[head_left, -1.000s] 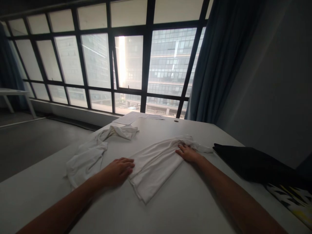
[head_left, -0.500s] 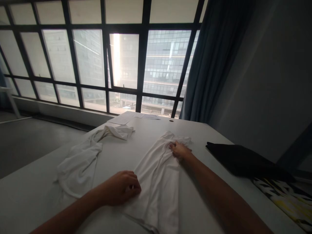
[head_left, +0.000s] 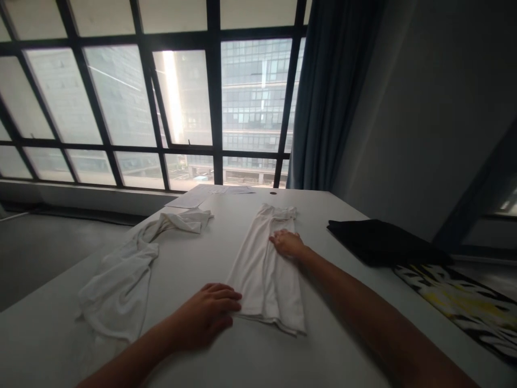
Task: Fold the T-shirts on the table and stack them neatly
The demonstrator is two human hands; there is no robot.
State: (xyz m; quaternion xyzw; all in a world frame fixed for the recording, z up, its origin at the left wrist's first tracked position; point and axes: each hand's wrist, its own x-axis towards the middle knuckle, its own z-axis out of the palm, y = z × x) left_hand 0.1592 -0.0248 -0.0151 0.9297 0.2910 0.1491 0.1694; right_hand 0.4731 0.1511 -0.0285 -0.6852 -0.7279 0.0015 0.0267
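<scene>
A white garment [head_left: 258,269], folded into a long narrow shape, lies on the white table [head_left: 331,345] in front of me. Its near edge shows stacked layers, and a few creases run along its length. My left hand [head_left: 212,312] rests at the garment's near left corner, fingers stretched out and slightly apart. Toward the far end, my right hand [head_left: 286,243] lies flat on the cloth with its fingers extended. To the left sits a second white garment [head_left: 121,285], crumpled and loosely spread.
A folded black cloth [head_left: 383,242] lies at the table's right edge, beside a black, white and yellow patterned fabric [head_left: 460,302]. Sheets of paper [head_left: 188,200] are at the far left corner. Beyond stand a blue curtain [head_left: 323,97] and windows.
The folded garment now lies flatter and straighter, its near edge farther from me. My left hand has loosened from a curl to stretched fingers. The view has turned slightly right.
</scene>
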